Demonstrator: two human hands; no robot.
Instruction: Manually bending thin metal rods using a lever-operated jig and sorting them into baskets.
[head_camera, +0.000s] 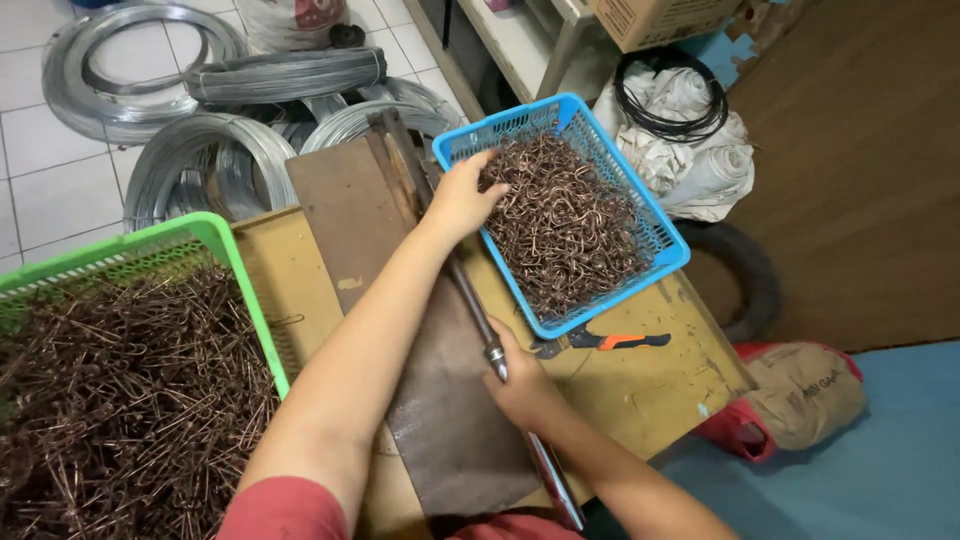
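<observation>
Your big green plastic basket (232, 262) of straight coppery wire pieces sits well left of your grip. Beyond your right hand, the blue plastic basket (668, 243) holds bent copper-coloured wire hooks (575, 225); your left hand (462, 195) is in them, fingers curled on a clump. Your right hand (523, 385) is clamped around the long dark metal lever handle (478, 315). Orange-handled pliers (605, 340) lie just right.

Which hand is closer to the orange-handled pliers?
The right hand, which grips the metal lever just left of the pliers. The left hand is farther up, reaching into the blue basket.
</observation>
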